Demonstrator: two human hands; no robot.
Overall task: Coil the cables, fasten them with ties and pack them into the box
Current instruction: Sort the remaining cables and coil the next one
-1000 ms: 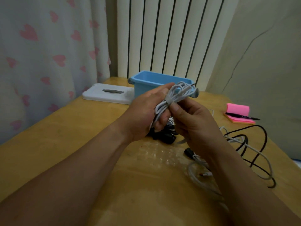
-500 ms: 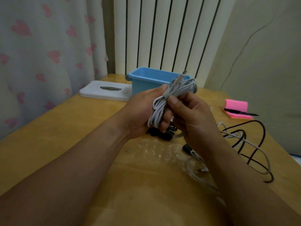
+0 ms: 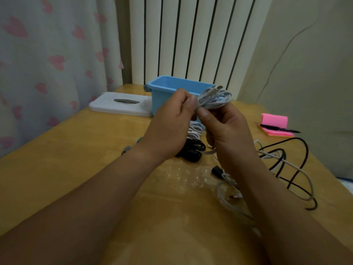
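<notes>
Head view: the step in hand looks like fastening. The left hand [image 3: 172, 127] and the right hand [image 3: 227, 131] both pinch the waist of a coiled white cable [image 3: 214, 98], held in the air just in front of the blue box [image 3: 166, 90] at the far middle of the surface [image 3: 76, 159]. Whether a tie is closed round it I cannot tell (the fingers cover the waist). Next, I judge, the bundle needs cinching tight, then a lift over the rim into the box. The cable is thin, smooth and springy, its loops fanning to the right. The box is rigid plastic, rectangular and open-topped. Below the hands lie black coiled bundles [image 3: 193, 148]. At the near right, loose cables [image 3: 298, 159] sprawl.
</notes>
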